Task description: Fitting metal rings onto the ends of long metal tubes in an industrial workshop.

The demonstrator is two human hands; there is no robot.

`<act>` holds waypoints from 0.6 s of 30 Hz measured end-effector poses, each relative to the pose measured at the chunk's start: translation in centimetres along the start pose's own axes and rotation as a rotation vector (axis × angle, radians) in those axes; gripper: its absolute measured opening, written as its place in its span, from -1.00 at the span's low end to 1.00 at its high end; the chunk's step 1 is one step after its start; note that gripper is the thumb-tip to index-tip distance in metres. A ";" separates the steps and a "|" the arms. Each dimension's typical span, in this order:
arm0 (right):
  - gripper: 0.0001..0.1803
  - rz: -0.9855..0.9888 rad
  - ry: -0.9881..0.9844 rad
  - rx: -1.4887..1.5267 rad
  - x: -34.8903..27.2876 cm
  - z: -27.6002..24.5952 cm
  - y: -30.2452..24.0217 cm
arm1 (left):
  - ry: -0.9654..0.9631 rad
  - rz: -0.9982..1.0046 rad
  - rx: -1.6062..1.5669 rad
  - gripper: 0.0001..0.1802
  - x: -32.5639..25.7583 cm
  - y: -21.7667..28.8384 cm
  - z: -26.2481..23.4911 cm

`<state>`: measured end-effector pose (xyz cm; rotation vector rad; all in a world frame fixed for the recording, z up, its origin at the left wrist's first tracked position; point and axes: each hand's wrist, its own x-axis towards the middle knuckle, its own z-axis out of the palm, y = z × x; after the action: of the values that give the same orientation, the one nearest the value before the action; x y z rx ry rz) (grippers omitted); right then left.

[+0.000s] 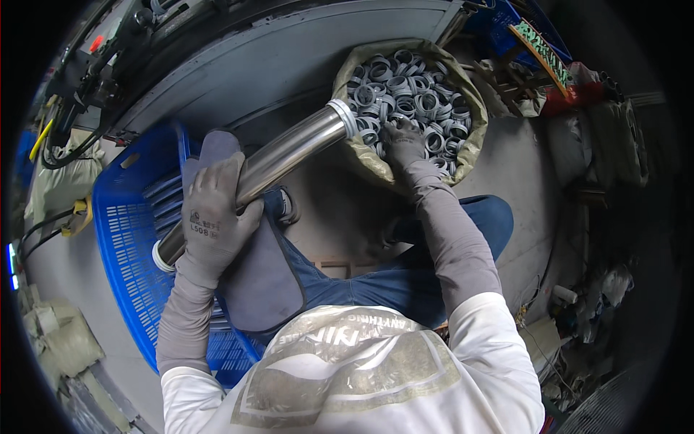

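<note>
My gloved left hand (217, 210) is wrapped round a shiny metal tube (293, 155), which slants from lower left to upper right. A pale ring (343, 118) sits on the tube's upper end, and a white ring (163, 256) on its lower end. Beneath the tube and hand, a long dark grey pad (262, 282) lies over my left thigh. My gloved right hand (403, 141) reaches into a sack (473, 79) full of grey rings (426, 101). Its fingers are bent down among the rings; their tips, and whatever they hold, are hidden.
To my left stands a blue plastic basket (130, 267) with more tubes in it. A grey metal machine panel (289, 58) runs along the far side. At far right are a blue crate (553, 36) and bundled sacks (614, 145).
</note>
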<state>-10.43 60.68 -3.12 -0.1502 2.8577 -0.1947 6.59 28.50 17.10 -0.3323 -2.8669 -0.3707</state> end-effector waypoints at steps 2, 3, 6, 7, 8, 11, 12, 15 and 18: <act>-0.56 -0.065 0.019 -0.062 -0.4 -0.8 0.3 | -0.003 -0.004 0.005 -0.27 -0.1 -0.3 0.2; -0.56 -0.062 0.041 -0.005 -0.6 -1.3 0.3 | -0.005 -0.005 0.007 -0.26 -0.1 -0.3 0.3; -0.50 -0.105 0.226 0.264 0.5 -1.7 1.7 | -0.007 -0.011 0.017 -0.27 0.1 0.0 0.3; -0.44 -0.077 0.225 0.663 0.0 -2.3 3.0 | -0.004 -0.010 0.011 -0.27 0.2 0.1 0.3; -0.41 -0.082 0.085 0.948 -0.8 -4.5 2.7 | 0.002 -0.011 -0.002 -0.27 0.0 0.0 0.1; -0.30 -0.118 -0.066 1.438 -4.7 -11.5 1.1 | 0.006 -0.014 -0.016 -0.27 -0.1 -0.1 -0.2; -0.32 -0.171 0.004 1.387 -5.7 -12.8 1.3 | -0.005 -0.013 -0.020 -0.27 0.1 0.1 -0.2; -0.34 -0.243 -0.070 1.623 -7.7 -14.2 2.1 | -0.016 0.017 -0.037 -0.26 0.8 0.0 0.0; -0.30 -0.336 -0.172 1.899 -8.1 -13.3 3.0 | -0.054 0.034 -0.083 -0.29 1.2 -0.1 -0.8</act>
<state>-6.61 66.23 11.27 -0.1845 1.3770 -2.4036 5.58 28.37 18.16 -0.4110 -2.8999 -0.4820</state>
